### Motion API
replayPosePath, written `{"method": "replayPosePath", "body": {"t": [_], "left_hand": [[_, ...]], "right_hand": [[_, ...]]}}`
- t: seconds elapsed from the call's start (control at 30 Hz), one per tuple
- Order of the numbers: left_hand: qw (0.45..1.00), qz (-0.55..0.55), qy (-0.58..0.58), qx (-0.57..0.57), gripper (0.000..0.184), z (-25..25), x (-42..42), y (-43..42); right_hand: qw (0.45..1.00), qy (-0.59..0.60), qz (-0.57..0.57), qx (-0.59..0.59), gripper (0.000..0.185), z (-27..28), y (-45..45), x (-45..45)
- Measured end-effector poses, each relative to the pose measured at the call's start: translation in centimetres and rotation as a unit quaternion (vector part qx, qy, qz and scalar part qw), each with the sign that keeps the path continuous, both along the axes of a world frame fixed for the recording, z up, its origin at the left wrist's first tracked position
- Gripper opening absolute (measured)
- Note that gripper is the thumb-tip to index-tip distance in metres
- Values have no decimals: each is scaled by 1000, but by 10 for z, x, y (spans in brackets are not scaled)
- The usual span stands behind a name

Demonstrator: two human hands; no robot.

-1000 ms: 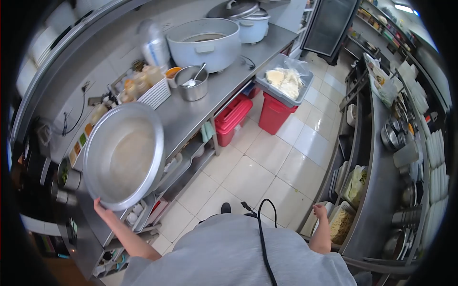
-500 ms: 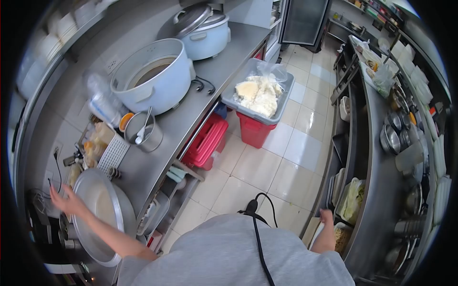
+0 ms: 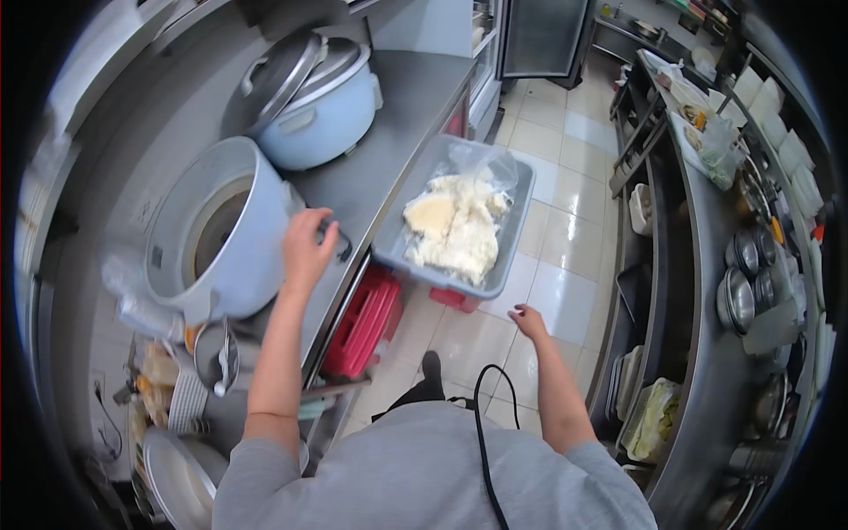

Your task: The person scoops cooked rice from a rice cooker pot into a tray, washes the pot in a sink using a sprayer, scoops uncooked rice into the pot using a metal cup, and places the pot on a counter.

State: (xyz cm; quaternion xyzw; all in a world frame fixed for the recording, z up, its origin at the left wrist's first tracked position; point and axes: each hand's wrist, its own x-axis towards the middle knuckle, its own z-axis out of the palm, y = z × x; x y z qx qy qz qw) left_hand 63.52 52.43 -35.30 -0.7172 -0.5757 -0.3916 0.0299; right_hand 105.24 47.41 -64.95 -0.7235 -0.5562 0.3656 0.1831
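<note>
My left hand hovers over the steel counter, beside the pale blue rice cooker, fingers apart and holding nothing. Whether it touches the cooker's side I cannot tell. Just past its fingers, part of a black plug cord shows. My right hand is in the air over the floor, close to the near right corner of a grey plastic tub. Its fingers are loosely bent and apart, with nothing in them. White cooked rice in a clear plastic bag fills the tub.
A red bin supports the tub. On the counter stand a second cooker with lids on it, a metal pot with a spoon, and a large basin. Shelves and a counter with metal bowls line the right.
The view has moved forward, bringing the tub and cookers nearer. My left hand has moved from beside the large basin to the cooker; my right has come forward from the right-hand shelves.
</note>
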Motion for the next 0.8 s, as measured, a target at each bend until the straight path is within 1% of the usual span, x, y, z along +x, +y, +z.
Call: {"method": "replayPosePath", "body": {"t": [0.07, 0.1, 0.17, 0.2, 0.23, 0.27, 0.3, 0.33, 0.37, 0.4, 0.47, 0.5, 0.53, 0.57, 0.6, 0.63, 0.67, 0.7, 0.73, 0.8], "left_hand": [[998, -20, 28, -56, 22, -35, 10, 69], [998, -25, 26, -57, 22, -55, 15, 103], [974, -11, 105, -199, 38, -94, 27, 164], [974, -15, 105, -200, 38, -114, 33, 191], [963, -4, 109, -247, 47, -133, 38, 216], [949, 7, 113, -294, 55, -149, 43, 241], [949, 2, 114, -293, 55, -165, 46, 265], [951, 35, 132, -279, 60, -179, 47, 284], [948, 67, 151, -270, 66, -196, 47, 293], [946, 62, 153, -278, 66, -205, 50, 293], [944, 100, 215, -231, 72, -195, 61, 306], [942, 95, 219, -236, 72, -196, 62, 308], [945, 103, 206, -232, 75, -198, 63, 308], [948, 114, 191, -226, 77, -198, 64, 311], [947, 116, 191, -230, 77, -198, 64, 312], [950, 113, 186, -226, 77, -198, 63, 310], [952, 109, 182, -220, 76, -197, 63, 311], [951, 110, 183, -222, 76, -194, 64, 312], [951, 111, 180, -225, 76, -193, 66, 312], [949, 112, 179, -232, 76, -194, 66, 312]], "right_hand": [[999, -51, 4, 20, 54, -18, 18, -13], [998, -54, -1, 19, 54, -35, 30, -14], [998, -3, -49, -46, 67, -67, 52, -15], [998, -4, -52, -46, 67, -60, 61, -18], [984, 66, -114, -117, 72, -49, 65, -22], [958, 137, -174, -184, 78, -39, 71, -27], [947, 167, -197, -192, 80, -44, 76, -29], [934, 198, -220, -201, 81, -46, 83, -31], [917, 262, -228, -197, 75, -50, 87, -33], [915, 260, -233, -204, 75, -44, 84, -37], [940, 209, -171, -207, 67, -32, 101, -40], [938, 211, -176, -213, 67, -59, 96, -40], [958, 170, -146, -180, 64, -110, 88, -39], [975, 128, -112, -143, 62, -138, 91, -35], [975, 127, -109, -147, 62, -116, 99, -34], [932, 227, -162, -231, 59, -74, 104, -37], [870, 321, -213, -308, 58, -44, 112, -39], [858, 347, -206, -317, 57, -45, 112, -37], [857, 347, -206, -320, 57, -46, 113, -35], [872, 337, -200, -293, 56, -48, 113, -36]]}}
